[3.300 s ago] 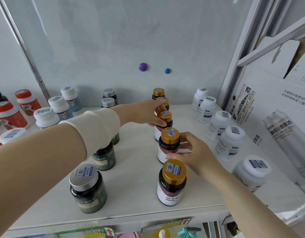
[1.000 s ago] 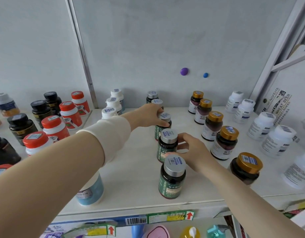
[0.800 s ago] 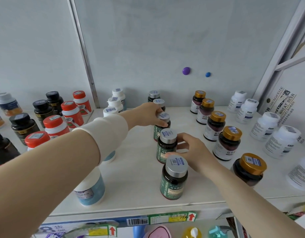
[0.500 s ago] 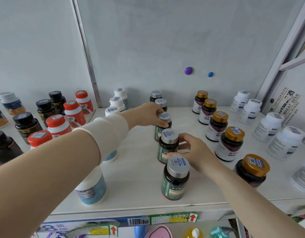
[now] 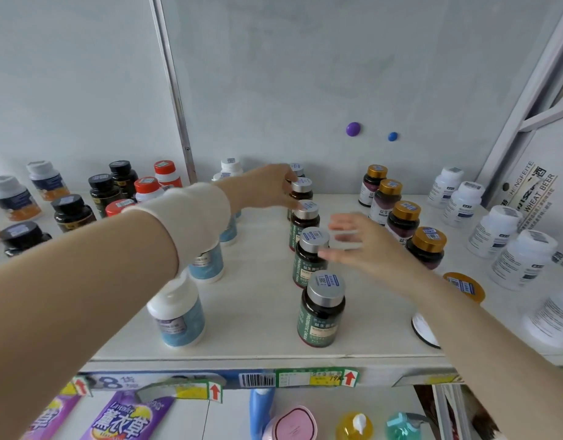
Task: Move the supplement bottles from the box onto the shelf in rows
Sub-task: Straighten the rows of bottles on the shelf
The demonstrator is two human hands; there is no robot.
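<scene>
Right hand [image 5: 359, 242]: off the second silver-capped bottle [image 5: 310, 255], which it gripped half a second ago; now just to that bottle's right, fingers [image 5: 338, 224] spread wide and straight, motion-blurred, holding nothing.

Left hand [image 5: 267, 185]: moved back from the third cap in the file to the left side of the fourth and fifth; fingers [image 5: 288, 179] curved toward those caps; whether they touch or pinch one cannot be told. White cuff [image 5: 194, 214] on the left forearm.

Shelf [image 5: 258, 312]: pale board, back panel [image 5: 305, 74] behind, price tags [image 5: 315, 377] along its front edge.

White bottles [image 5: 524, 258]: one row, far right, upright, running front to back.

Silver-capped row [image 5: 321, 309]: five dark-green bottles, upright, in single file from the front edge to the back panel, mid-shelf; sticker on each cap.

Gold-capped row [image 5: 402, 220]: dark bottles, upright, in file just right of the silver-capped row; the frontmost partly hidden behind the right forearm.

Blue-labelled bottles [image 5: 178, 319]: white, upright, in file left of the silver-capped row, partly hidden by the left arm.

Red-capped bottles [image 5: 146, 188] and black-capped bottles [image 5: 72, 211]: upright, on the shelf section left of the upright post [image 5: 175, 90].

Purple magnet [image 5: 353, 129] and blue magnet [image 5: 392, 136]: on the back panel, side by side, apart.
</scene>
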